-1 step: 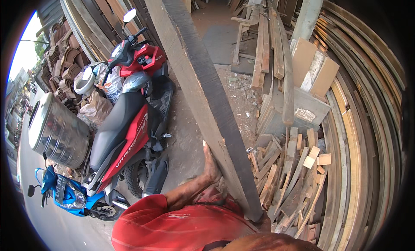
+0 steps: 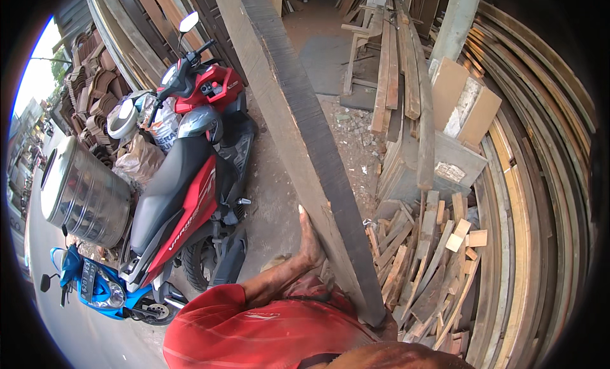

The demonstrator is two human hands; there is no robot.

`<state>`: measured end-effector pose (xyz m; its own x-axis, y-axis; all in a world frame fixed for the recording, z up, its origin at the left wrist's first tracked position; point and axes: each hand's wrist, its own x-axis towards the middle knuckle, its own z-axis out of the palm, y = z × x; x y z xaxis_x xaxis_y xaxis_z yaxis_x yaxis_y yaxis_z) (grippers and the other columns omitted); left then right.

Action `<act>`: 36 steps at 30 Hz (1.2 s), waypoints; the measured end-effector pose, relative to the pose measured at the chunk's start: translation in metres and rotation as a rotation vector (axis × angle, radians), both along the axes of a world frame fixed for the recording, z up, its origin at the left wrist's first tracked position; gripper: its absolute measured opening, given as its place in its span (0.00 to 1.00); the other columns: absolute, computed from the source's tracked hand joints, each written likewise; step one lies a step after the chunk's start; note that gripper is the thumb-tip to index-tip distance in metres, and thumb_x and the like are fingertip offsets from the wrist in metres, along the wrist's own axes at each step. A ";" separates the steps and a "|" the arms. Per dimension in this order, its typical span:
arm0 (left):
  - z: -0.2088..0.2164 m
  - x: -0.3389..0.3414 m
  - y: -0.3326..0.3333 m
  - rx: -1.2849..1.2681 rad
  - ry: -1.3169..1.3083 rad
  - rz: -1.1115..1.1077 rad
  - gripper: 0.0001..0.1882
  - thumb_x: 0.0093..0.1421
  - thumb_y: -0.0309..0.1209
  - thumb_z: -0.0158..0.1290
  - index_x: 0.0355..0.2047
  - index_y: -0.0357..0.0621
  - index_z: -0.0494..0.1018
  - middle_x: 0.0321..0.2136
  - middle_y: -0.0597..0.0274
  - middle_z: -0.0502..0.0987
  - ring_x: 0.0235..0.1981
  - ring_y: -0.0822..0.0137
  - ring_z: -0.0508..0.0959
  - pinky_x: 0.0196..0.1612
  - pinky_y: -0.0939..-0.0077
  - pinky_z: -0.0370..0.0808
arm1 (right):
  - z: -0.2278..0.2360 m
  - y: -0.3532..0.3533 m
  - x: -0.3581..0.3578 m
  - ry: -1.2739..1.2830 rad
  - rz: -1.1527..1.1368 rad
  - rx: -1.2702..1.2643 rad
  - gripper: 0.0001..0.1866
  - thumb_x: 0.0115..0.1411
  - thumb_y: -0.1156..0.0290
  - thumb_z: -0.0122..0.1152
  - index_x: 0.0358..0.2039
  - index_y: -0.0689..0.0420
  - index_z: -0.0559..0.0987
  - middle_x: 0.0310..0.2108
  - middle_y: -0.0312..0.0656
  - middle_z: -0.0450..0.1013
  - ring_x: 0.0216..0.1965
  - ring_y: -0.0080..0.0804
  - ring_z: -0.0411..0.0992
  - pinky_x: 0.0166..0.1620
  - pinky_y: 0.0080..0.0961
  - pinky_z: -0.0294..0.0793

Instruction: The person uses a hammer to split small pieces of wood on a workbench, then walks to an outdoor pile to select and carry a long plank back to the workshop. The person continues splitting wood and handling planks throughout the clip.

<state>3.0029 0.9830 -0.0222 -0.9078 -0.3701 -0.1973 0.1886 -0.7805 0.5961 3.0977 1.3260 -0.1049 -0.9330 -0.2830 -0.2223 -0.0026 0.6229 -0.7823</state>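
Observation:
A long, thick wooden beam (image 2: 298, 124) slants across the middle of the head view, from the top edge down to my body. Its broad side is pale grey-brown and its other visible side is dark and rough-sawn. My left hand (image 2: 310, 247) bears against the beam's left side, with one digit pointing up along it and the other fingers hidden behind the wood. Down at the beam's lower end, my right hand (image 2: 386, 329) is around the wood, mostly covered by the beam and my body.
To the left stand a red scooter (image 2: 184, 197), a blue motorbike (image 2: 105, 286) and a shiny metal tank (image 2: 89, 194), with stacked roof tiles (image 2: 95, 83) behind. On the right are wood offcuts (image 2: 432, 267), planks on a trestle (image 2: 410, 70), a post (image 2: 457, 26) and long leaning boards (image 2: 527, 178).

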 end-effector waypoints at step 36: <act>0.016 -0.800 -0.462 0.284 -0.269 -0.502 0.47 0.55 0.72 0.25 0.62 0.50 0.56 0.56 0.59 0.65 0.56 0.58 0.65 0.59 0.56 0.61 | 0.023 -0.523 -0.646 0.170 -0.517 0.203 0.46 0.34 0.37 0.71 0.41 0.66 0.70 0.30 0.57 0.71 0.33 0.57 0.71 0.36 0.48 0.69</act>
